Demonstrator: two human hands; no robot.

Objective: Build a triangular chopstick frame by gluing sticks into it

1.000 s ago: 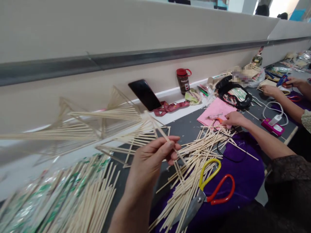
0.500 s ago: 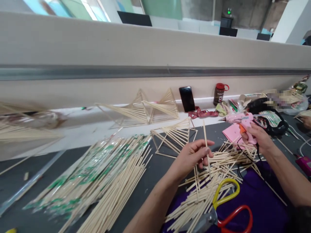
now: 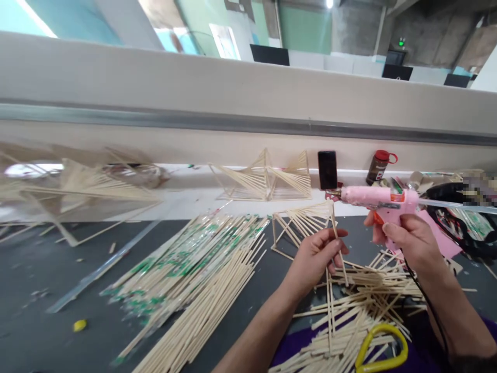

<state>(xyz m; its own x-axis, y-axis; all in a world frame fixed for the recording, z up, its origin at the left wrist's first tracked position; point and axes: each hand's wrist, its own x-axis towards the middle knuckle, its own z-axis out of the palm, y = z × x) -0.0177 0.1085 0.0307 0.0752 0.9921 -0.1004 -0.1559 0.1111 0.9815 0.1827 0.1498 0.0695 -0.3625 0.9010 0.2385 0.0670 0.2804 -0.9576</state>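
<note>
A thin wooden stick (image 3: 345,269) is pinched in my left hand (image 3: 316,254), held upright and slightly tilted. My right hand (image 3: 415,238) grips a pink glue gun (image 3: 367,196), its nozzle pointing left above the stick's top end; whether they touch I cannot tell. A clear glue stick (image 3: 454,205) projects from the gun's back. Just behind my left hand stands a small frame of sticks (image 3: 289,220), partly hidden by it. Loose sticks (image 3: 361,305) lie piled below both hands. The yellow handle of the scissors (image 3: 404,357) shows at the bottom edge.
Bagged sticks (image 3: 186,254) and a loose bundle (image 3: 209,305) lie to the left, near a clear strip (image 3: 104,269). Finished-looking stick frames (image 3: 252,178) stand along the wall. A phone (image 3: 327,171) and a red-lidded bottle (image 3: 378,168) stand at the back.
My right hand has brought the glue gun up and left, toward the top of the stick in my left hand. The view has turned left, and the scissors have mostly left it.
</note>
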